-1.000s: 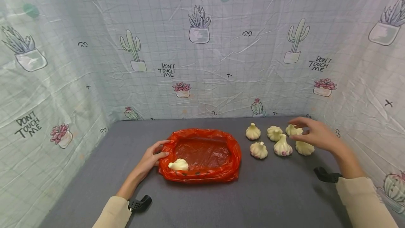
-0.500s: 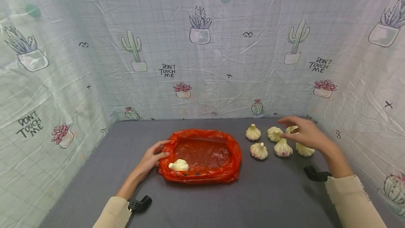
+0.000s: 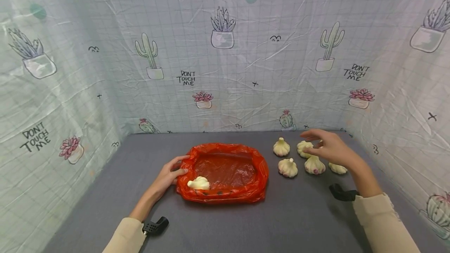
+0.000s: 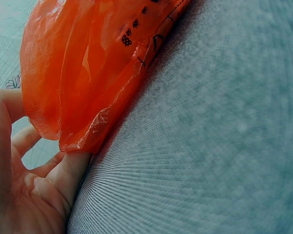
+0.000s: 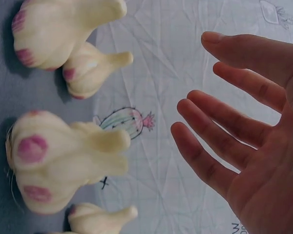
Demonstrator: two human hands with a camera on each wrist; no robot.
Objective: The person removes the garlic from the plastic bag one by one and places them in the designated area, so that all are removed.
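An orange-red plastic bag [image 3: 261, 171] sits with its mouth spread wide, and one garlic bulb [image 3: 199, 183] lies inside at the near left. My left hand [image 3: 169, 173] rests against the bag's left side, fingers and thumb touching the thin plastic; its palm [image 4: 34, 200] shows in the left wrist view. My right hand [image 3: 328, 147], fingers apart and loosely bent, hovers over a group of garlic bulbs [image 3: 314, 165] and partly covers some. Nothing is in it. The right wrist view shows a gap between its fingers and the nearest garlic bulb [image 5: 49, 161].
Two more garlic bulbs, one at the back [image 3: 281, 147] and one in front of it [image 3: 287, 167], stand between the bag and the group. Another bulb [image 3: 338, 168] is at the right. A patterned cloth [image 3: 225, 89] walls in the grey table [image 3: 225, 229].
My right hand has moved left over the garlic bulbs, away from the rightmost ones, still holding nothing. My left hand, the bag and the bulbs stay where they were.
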